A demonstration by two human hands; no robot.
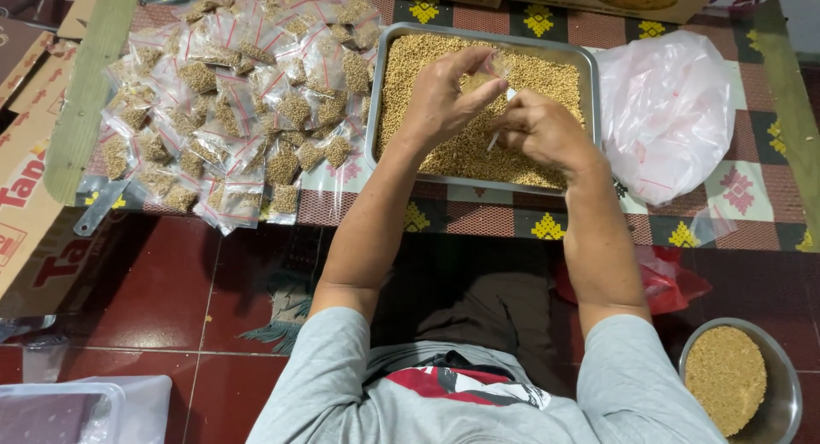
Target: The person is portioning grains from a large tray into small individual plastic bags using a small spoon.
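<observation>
At far left, flattened cardboard [21,196] with red lettering, lying on the red tiled floor [171,307]. Next, one heap of small clear bags [231,102] filled with tan seeds, too many and too overlapped for an exact count, spread on the patterned surface [478,218]. Beside the heap, one rectangular metal tray [376,111], filled nearly to the rim with loose seeds [444,154]. Above the tray, left hand [440,98] pinching one small clear bag [487,73] between thumb and fingertips, mouth held open, a little seed showing inside. Just right of it, right hand [542,130] closed around one small white scoop [500,124], handle slanting down toward the seeds, tip at the bag's mouth. Both hands nearly touching, over the tray's middle. Right of the tray, one crumpled translucent plastic bag [666,111] with a pink tint, resting on the surface and touching the tray's right edge. Lower down, by the right arm, one red plastic bag [670,282] on the floor. In the bottom right corner, one round metal bowl [781,410] holding more seeds. In the bottom left corner, one clear plastic container [60,410], partly cut off.
</observation>
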